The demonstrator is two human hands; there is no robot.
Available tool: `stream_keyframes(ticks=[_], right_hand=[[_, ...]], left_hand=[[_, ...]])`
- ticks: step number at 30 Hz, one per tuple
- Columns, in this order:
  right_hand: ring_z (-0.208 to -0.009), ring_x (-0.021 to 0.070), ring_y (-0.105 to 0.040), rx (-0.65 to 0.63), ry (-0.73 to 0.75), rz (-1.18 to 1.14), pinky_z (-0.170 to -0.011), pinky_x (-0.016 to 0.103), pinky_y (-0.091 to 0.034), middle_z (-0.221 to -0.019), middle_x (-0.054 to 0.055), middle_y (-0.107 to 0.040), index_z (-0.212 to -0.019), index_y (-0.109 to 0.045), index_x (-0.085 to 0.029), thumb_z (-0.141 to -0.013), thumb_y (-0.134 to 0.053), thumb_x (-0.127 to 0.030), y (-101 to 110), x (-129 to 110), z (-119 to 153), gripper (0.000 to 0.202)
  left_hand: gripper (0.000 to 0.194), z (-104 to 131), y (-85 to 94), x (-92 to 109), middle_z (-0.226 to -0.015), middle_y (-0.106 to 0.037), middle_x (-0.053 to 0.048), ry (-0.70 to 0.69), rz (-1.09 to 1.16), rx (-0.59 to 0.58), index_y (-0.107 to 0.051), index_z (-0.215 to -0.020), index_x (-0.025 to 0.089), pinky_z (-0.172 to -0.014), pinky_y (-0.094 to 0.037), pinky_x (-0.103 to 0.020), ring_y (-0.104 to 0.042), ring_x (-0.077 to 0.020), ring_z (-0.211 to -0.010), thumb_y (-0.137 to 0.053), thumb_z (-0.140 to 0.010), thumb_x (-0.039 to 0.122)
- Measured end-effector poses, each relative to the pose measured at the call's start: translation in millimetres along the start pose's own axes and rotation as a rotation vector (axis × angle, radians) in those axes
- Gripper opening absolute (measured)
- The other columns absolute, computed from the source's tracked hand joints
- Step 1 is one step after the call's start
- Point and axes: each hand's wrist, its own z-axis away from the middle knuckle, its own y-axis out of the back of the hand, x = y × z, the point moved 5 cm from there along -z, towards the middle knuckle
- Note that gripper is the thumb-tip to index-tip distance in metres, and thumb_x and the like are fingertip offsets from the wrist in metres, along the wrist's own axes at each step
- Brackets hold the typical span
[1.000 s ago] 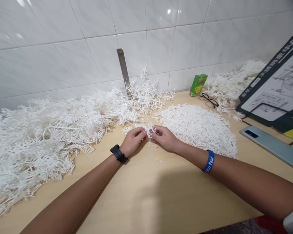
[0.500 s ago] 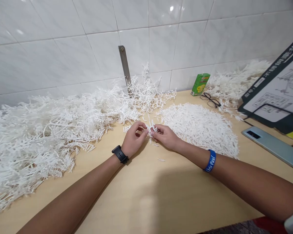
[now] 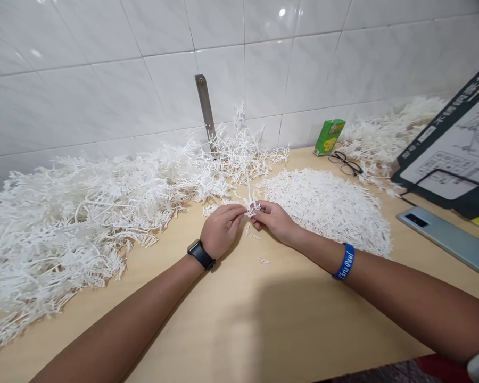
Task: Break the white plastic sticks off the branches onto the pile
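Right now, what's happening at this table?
A person is handling a small white branched piece. The right hand pinches it; the left hand has its fingers closed at its edge, grip too small to confirm. To the left lies a tangled white heap; beside the right forearm, a flatter pile of short white bits. A few loose bits lie on the table nearer the person.

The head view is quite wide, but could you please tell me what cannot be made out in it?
In the head view:
White piece: partly covered by the right hand.
Left hand: fingertips too small and crowded to tell whether they pinch the piece.
Metal strip: lower end hidden behind the white pile.
Phone, printed board: cut off by the right edge.
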Motion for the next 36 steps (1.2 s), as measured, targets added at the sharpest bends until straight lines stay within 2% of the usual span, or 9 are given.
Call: stream_keyframes(ticks=[9, 17, 23, 31, 36], right_hand=[[-0.051, 0.0085, -0.046, -0.036, -0.018, -0.004, -0.052, 0.026, -0.034, -0.059, -0.004, -0.051, -0.072, -0.056, -0.016, -0.069, -0.074, -0.042, -0.7, 0.5, -0.1, 0.032], [-0.051, 0.0086, -0.046, -0.037, -0.001, 0.012, -0.051, 0.026, -0.034, -0.060, -0.003, -0.052, -0.074, -0.055, -0.016, -0.070, -0.071, -0.046, -1.0, -0.4, -0.4, 0.034], [-0.053, 0.0089, -0.045, -0.058, 0.068, 0.058, -0.051, 0.025, -0.034, -0.062, -0.004, -0.049, -0.077, -0.052, -0.018, -0.075, -0.067, -0.048, -1.8, 1.8, 0.4, 0.034], [-0.055, 0.0099, -0.043, -0.062, 0.149, 0.243, -0.054, 0.025, -0.033, -0.061, -0.005, -0.046, -0.076, -0.046, -0.019, -0.085, -0.053, -0.031, -1.4, 4.2, 3.5, 0.017], [-0.057, 0.0107, -0.041, -0.057, 0.175, 0.301, -0.055, 0.025, -0.033, -0.062, -0.005, -0.043, -0.076, -0.044, -0.020, -0.086, -0.051, -0.030, -2.4, 1.6, 5.7, 0.016]], left_hand=[[0.018, 0.5, 2.2, 4.1, -0.097, -0.073, -0.006, 0.000, -0.114, 0.042, -0.072, -0.093, 0.023, -0.086, -0.051, -0.036, -0.065, -0.0210, -0.094, -0.056, -0.089, 0.026], [0.019, 1.9, 2.5, 6.6, -0.095, -0.072, -0.007, 0.023, -0.132, 0.013, -0.071, -0.091, 0.021, -0.081, -0.049, -0.033, -0.064, -0.0204, -0.091, -0.053, -0.090, 0.027], [0.018, -0.9, 1.3, 4.9, -0.084, -0.069, -0.006, 0.073, 0.001, -0.062, -0.067, -0.080, 0.019, -0.072, -0.047, -0.030, -0.061, -0.0177, -0.078, -0.052, -0.089, 0.025], [0.016, -0.4, -4.3, -6.9, -0.079, -0.066, -0.004, 0.225, 0.244, -0.129, -0.065, -0.075, 0.017, -0.069, -0.045, -0.027, -0.058, -0.0158, -0.074, -0.055, -0.085, 0.026], [0.019, -1.7, -9.7, -11.1, -0.074, -0.064, -0.003, 0.327, 0.499, -0.233, -0.065, -0.074, 0.014, -0.066, -0.042, -0.026, -0.055, -0.0136, -0.068, -0.061, -0.082, 0.031]])
